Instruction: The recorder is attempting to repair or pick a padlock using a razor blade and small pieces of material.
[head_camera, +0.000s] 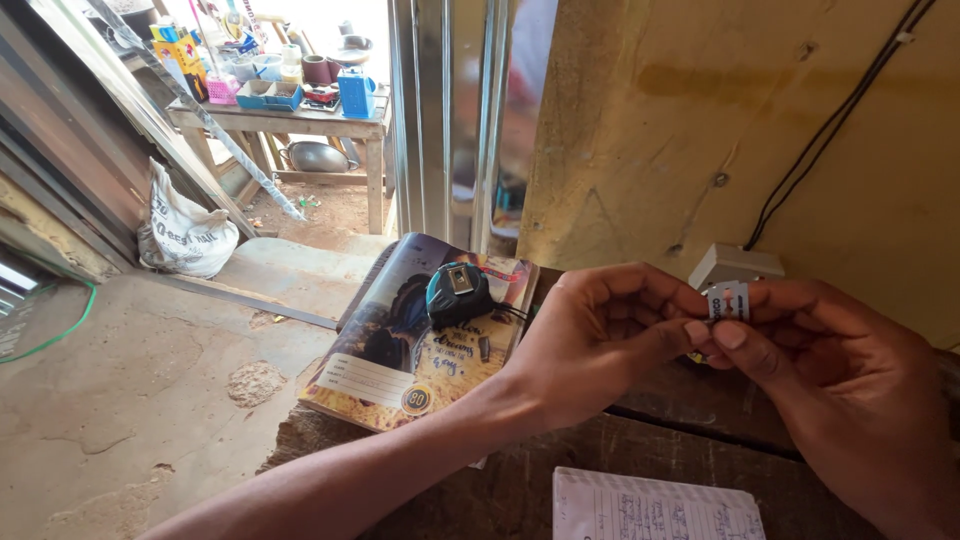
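Observation:
Both my hands meet over a dark wooden bench (660, 440) and pinch one small white wrapped item (729, 301) with red and blue print. My left hand (600, 340) grips it from the left with thumb and fingertips. My right hand (830, 380) holds it from the right, thumb on its lower edge. What the wrapper contains is hidden.
A teal-and-black tape measure (458, 292) lies on a picture-covered exercise book (420, 340) at the bench's left end. An open lined notebook (655, 505) lies near me. A white box (735, 265) with black cables (830, 125) sits on the yellow wall. Beyond are a white sack (185, 235) and a cluttered wooden table (300, 120).

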